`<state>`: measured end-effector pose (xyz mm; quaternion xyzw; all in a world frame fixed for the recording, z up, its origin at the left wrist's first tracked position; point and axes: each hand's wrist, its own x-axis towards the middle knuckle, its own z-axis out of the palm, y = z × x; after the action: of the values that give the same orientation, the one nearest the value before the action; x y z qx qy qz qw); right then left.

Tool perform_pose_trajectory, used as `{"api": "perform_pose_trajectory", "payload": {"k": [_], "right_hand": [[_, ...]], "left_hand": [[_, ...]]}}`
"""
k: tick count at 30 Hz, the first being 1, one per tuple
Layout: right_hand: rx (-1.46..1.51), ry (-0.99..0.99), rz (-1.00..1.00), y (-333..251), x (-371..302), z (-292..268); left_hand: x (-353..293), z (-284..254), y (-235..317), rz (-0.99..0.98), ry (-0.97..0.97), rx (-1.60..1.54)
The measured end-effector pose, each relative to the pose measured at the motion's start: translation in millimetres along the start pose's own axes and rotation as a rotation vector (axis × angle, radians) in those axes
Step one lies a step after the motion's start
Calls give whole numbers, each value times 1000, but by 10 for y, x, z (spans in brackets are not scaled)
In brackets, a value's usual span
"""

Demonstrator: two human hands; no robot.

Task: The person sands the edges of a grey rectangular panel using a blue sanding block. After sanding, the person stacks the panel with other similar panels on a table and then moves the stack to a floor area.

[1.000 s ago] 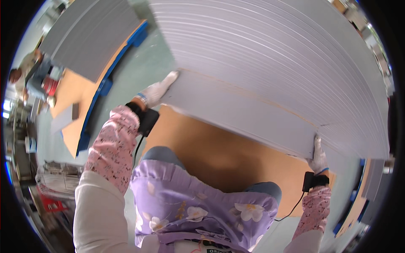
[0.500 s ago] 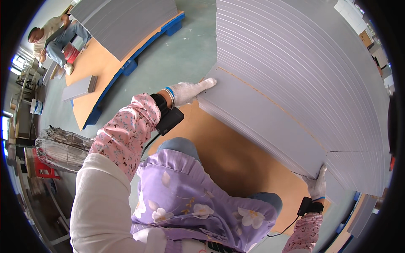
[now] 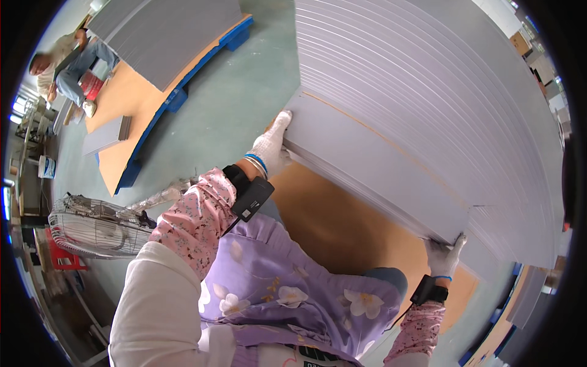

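Note:
A short stack of long grey panels (image 3: 367,160) lies in front of me, slanting from upper left to lower right. My left hand (image 3: 271,145), in a white knit glove, grips its left end, thumb up along the end and fingers curled beneath, mostly hidden. At the stack's right end my right hand (image 3: 445,257), also gloved, holds the near corner with the thumb up and the fingers under the edge. Right behind the stack rises a tall pile of grey panels (image 3: 416,92) in many layers.
Brown board (image 3: 330,214) covers the surface before my knees. At the upper left, a blue pallet (image 3: 174,101) bears another big grey pile and a few small panels (image 3: 107,136); a person (image 3: 70,67) sits beyond it. A wire-cage fan (image 3: 98,226) stands at my left.
My left hand has turned and closed round the stack's left end, its thumb now pointing up. The right hand keeps its hold at the other end. The whole view has shifted slightly.

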<state>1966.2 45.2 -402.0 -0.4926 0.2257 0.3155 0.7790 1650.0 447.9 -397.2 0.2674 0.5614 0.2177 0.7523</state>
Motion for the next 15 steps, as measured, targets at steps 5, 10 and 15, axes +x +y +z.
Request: {"api": "perform_pose_trajectory", "payload": {"k": [5,10,15], "right_hand": [[-2,27,-130,36,16,24],[-1,34,-150,35,99,-81],[152,-202,-145,267,42,-37]], "left_hand": [[45,-29,51,-16,8,6],[58,27,24,32,5,4],[56,170,-227,-11,-74,-240]]}}
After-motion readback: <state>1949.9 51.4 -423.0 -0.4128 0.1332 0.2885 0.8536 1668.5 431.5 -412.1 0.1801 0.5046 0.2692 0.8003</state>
